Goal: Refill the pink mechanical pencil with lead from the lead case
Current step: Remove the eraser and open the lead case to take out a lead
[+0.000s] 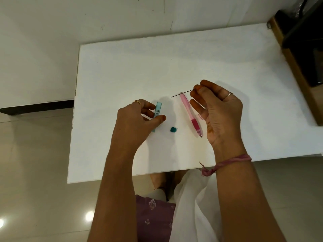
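**Lead in hand, pencil waiting just below it**

The right hand [220, 109] pinches a single thin lead [182, 93] between thumb and forefinger, the stick pointing left and slightly near, out over the far end of the pink mechanical pencil [189, 113]. The pencil lies flat on the white table [122, 67], untouched, its long axis running from far-left to near-right: the pale barrel end sits far, just beneath the lead's free tip, and the writing tip points near, beside the heel of the right hand. A small clear piece, perhaps the pencil's cap, shows just right of the barrel, half hidden by the fingers.

The left hand [138, 119] grasps the pale blue lead case [157, 112] on the table, well to the left of the pencil; the case's teal cap [173, 129] lies loose between them.

The right hand is the nearer to the pencil, so the left would probably have to drop the case and lift the barrel to meet the lead.
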